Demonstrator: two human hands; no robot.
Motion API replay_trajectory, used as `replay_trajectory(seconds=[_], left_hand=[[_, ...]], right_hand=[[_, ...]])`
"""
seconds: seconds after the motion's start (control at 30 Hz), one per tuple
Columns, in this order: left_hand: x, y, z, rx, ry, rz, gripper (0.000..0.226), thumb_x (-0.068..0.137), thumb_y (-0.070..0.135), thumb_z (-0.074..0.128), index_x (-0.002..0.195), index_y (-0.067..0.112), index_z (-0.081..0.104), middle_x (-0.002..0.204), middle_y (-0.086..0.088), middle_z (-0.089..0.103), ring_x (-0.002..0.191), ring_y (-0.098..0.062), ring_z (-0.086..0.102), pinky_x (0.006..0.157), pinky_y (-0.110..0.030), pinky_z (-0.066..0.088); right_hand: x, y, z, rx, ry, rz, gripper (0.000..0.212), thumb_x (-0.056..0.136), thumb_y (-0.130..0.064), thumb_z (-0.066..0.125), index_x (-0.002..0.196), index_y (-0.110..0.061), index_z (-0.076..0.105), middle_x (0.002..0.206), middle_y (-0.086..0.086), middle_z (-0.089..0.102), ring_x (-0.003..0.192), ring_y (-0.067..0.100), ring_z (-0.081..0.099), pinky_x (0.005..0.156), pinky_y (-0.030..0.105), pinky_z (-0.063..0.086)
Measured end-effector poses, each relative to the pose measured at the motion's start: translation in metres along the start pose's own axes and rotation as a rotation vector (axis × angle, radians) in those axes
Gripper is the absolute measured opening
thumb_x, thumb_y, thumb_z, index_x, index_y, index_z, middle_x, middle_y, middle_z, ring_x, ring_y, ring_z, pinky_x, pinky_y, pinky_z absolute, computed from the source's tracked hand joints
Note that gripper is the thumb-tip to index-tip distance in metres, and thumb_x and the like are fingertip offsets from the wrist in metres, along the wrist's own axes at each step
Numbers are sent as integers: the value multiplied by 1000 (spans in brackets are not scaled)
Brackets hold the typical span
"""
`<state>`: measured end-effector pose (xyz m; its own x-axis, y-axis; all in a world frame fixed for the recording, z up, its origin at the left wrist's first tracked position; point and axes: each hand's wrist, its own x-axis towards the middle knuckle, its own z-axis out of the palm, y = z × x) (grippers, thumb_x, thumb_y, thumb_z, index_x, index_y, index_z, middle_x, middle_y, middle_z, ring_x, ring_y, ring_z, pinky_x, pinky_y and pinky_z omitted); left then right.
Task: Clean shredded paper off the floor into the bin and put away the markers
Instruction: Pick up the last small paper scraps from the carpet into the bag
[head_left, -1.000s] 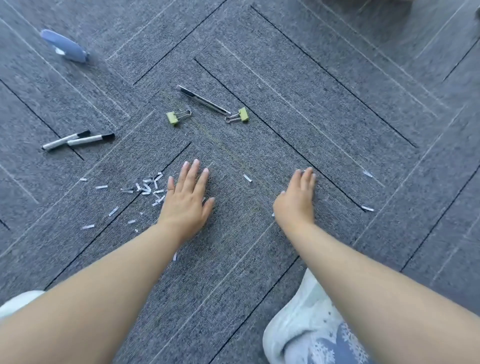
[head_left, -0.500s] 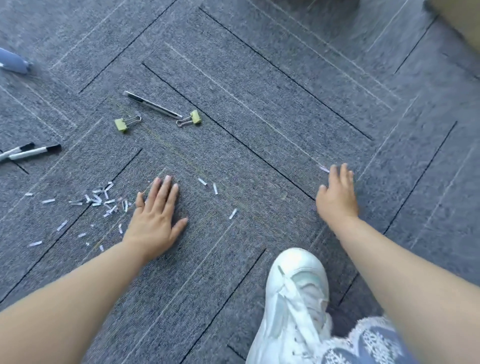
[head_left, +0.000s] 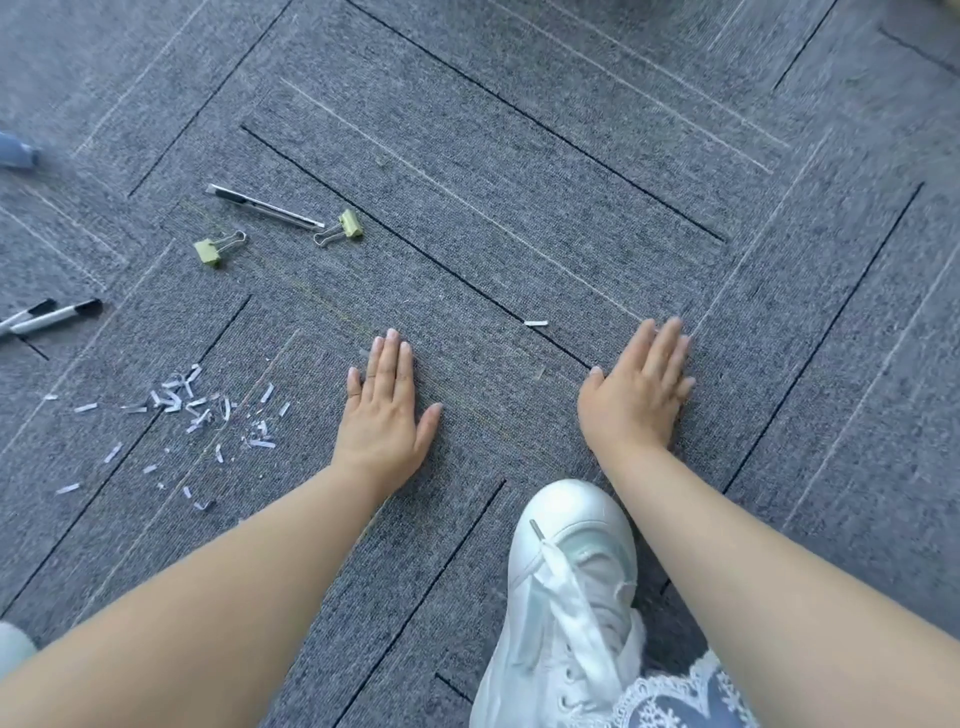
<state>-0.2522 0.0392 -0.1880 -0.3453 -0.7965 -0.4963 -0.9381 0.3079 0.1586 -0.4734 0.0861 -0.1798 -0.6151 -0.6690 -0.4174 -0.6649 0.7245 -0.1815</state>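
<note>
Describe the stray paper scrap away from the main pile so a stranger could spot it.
Find the left hand and right hand spread on the grey carpet. Just beyond the gap between them, nearer the right, lies one white strip. Unlike the shreds piled left of the left hand, it lies alone.

The left hand (head_left: 384, 415) and right hand (head_left: 636, 395) are laid flat on the floor (head_left: 519, 182), apart, with a shoe (head_left: 566, 597) just behind the right. Shreds (head_left: 197, 405) are scattered left of the left hand, markers (head_left: 47, 317) farther left, a knife (head_left: 265, 208) and clips (head_left: 218, 249) beyond.
</note>
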Motion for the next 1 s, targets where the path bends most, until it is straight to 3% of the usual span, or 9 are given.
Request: replay_trajectory(seconds=[0.1,0.3,0.37,0.47,0.53,0.6,0.7,0.87,1.0], left_hand=[[1,3,2,20,-21,-9,70,93,52,14,135,15,-28,144,-4,-37,133,-16,-34,111,-36,-19],[-1,-4,1,30,7,-10,73,94,53,19,143,12,-17,148,-2,-31,134,-13,-31,111,-35,-17],[-3,-8,-1,26,23,-60,72,95,50,21,144,12,-14,151,-3,-27,134,-13,-31,112,-37,-16],[-6,-13,-3,10,52,-96,67,96,45,22,146,15,-10,152,-1,-24,134,-12,-30,112,-39,-16],[-8,-13,-3,8,49,-45,65,96,48,20,146,19,-8,151,1,-25,134,-13,-30,112,-40,-16],[-9,-12,0,26,33,18,71,88,61,11,145,24,-11,148,3,-28,134,-15,-31,111,-40,-18],[-8,-6,3,66,5,21,89,77,76,14,143,23,-14,150,0,-26,136,-19,-29,109,-43,-17],[-5,2,-1,-8,51,-69,75,90,56,33,147,19,1,155,-2,-14,141,-18,-19,114,-45,-10],[-3,-11,-8,-33,87,-170,61,97,42,27,147,20,2,155,-1,-13,142,-17,-16,114,-43,-9]], right_hand=[[-13,-9,7,69,-104,32,67,96,-25,34,145,-3,-5,152,16,-17,139,30,-17,114,44,-2],[-39,-48,14,139,-375,-472,59,97,-12,28,145,-7,-6,152,13,-20,138,25,-21,113,34,-5],[-41,-53,10,163,-299,-541,60,96,-11,29,145,-8,-6,153,10,-17,140,22,-16,112,31,-6],[-33,-40,4,122,-63,-134,72,90,-15,41,145,-7,-6,152,16,-16,140,29,-12,114,38,-3],[-24,-31,-5,188,-156,222,80,87,-16,46,144,-5,-9,151,20,-17,139,34,-12,114,43,1],[-23,-31,-10,215,-244,305,81,87,-17,47,143,-2,-10,150,23,-15,139,36,-13,114,42,2],[-36,-46,-5,259,-292,212,77,89,-14,44,143,0,-9,151,23,-15,139,33,-14,115,38,0],[-69,-64,9,468,-376,-297,65,92,-4,35,146,-13,1,155,5,4,142,17,6,112,26,12],[-43,-49,6,385,-147,-339,67,90,1,33,146,-15,0,155,-1,-5,142,13,-5,112,23,-2]])
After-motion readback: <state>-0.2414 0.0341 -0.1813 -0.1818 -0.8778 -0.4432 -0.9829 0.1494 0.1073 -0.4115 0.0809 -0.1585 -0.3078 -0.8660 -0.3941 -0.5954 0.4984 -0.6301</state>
